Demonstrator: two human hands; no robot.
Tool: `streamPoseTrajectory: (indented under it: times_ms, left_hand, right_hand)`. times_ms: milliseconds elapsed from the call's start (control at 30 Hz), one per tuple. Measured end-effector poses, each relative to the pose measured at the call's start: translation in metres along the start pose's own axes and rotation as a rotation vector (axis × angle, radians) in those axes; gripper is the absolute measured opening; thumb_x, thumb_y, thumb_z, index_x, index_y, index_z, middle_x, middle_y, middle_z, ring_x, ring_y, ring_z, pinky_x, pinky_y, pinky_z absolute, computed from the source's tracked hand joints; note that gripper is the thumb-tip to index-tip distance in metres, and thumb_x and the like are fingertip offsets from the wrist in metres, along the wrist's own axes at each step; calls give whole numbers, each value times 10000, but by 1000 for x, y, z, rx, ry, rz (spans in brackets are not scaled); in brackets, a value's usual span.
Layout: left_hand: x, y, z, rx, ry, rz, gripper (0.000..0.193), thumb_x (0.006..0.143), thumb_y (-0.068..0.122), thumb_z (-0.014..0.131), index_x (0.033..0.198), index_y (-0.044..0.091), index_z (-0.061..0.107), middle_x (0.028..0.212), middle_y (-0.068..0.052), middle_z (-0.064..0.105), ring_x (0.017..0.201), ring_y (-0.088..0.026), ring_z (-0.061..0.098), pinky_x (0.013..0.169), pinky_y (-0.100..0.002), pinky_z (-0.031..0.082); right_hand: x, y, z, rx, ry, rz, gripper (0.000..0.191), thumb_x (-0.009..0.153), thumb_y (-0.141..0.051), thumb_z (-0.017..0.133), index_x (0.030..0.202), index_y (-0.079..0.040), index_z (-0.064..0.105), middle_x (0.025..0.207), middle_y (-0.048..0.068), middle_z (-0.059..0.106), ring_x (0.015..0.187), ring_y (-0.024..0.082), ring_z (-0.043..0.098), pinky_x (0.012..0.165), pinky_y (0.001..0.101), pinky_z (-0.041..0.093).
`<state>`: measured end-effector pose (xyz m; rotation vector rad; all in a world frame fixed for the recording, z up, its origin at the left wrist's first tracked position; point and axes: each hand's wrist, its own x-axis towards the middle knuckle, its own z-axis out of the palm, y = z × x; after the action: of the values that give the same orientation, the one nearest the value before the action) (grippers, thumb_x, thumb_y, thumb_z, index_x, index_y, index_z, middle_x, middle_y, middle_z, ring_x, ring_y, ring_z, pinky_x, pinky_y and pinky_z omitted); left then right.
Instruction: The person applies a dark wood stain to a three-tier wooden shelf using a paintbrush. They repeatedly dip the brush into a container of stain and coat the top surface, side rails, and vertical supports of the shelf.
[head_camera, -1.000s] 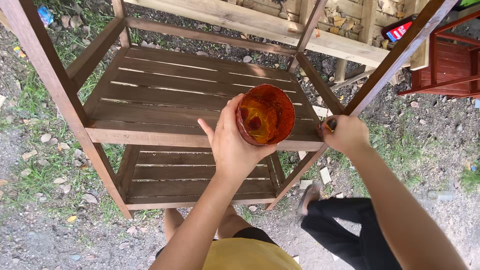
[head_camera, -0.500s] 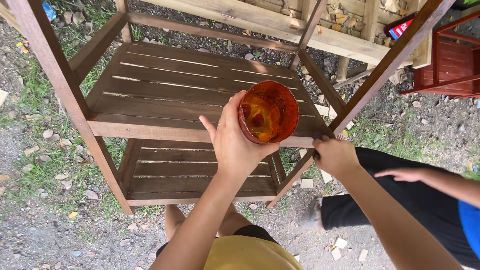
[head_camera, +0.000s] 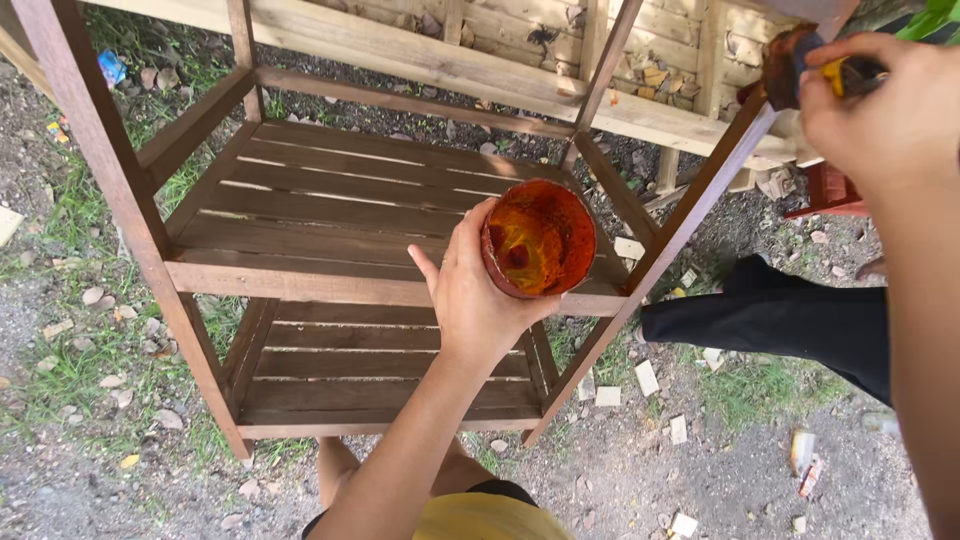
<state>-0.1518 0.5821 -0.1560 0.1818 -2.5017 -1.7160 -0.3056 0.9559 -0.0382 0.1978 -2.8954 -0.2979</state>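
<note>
A person stood over a brown wooden slatted shelf rack (head_camera: 330, 240) on gravel and grass. Their left hand (head_camera: 478, 290) gripped a round container (head_camera: 538, 238) of orange-brown stain above the upper shelf. Their right hand (head_camera: 880, 100) pressed a stained brush (head_camera: 790, 62) to an upright post (head_camera: 690, 215). A dark-trousered leg (head_camera: 790, 320) lay nearby.

Your right hand (head_camera: 880, 100) has gone up from the lower right leg of the wooden rack (head_camera: 330, 230) to the upper right post, near the top corner of view, now gripping a stained brush (head_camera: 800, 65) against the wood. The other person's bare arm and blue sleeve are gone from the right side; only their dark trouser leg (head_camera: 780, 320) shows.
</note>
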Motion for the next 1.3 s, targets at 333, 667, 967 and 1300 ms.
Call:
streamPoseTrajectory:
  times_ms: [333, 667, 967, 1300]
  left_hand:
    - [-11, 13, 14, -5, 29, -2, 1148, 445, 367, 1002, 1427, 163, 443, 1358, -13, 624, 1294, -260, 598, 1141, -783, -36]
    - [-18, 24, 1, 7, 45, -55, 1127, 445, 351, 1001, 1409, 163, 448, 1344, -16, 635, 1268, -265, 606, 1136, -786, 2]
    - [-18, 31, -22, 3, -3, -79, 1162, 421, 334, 1008, 1409, 156, 424, 1349, -14, 620, 1271, -263, 588, 1130, -778, -26]
    - [-17, 28, -53, 51, -47, -82, 1205, 429, 353, 1004, 1460, 156, 412, 1328, -12, 646, 1221, -240, 617, 1144, -761, -30]
  right_hand:
    - [-171, -116, 113, 222, -380, -31, 198, 853, -236, 690, 1031, -180, 758, 781, 100, 742, 566, 218, 730, 551, 364, 614]
    - [15, -30, 12, 139, 105, 42, 178, 917, -366, 761, 998, -215, 810, 726, 139, 710, 669, 332, 708, 681, 454, 602]
    - [-66, -90, 41, -202, -342, -25, 559, 687, -247, 875, 1185, -144, 643, 926, 83, 737, 826, 246, 743, 686, 415, 620]
    - [-64, -107, 41, -326, -459, -325, 220, 827, -52, 651, 1025, -109, 728, 1194, 115, 668, 1155, 255, 648, 778, 384, 641]
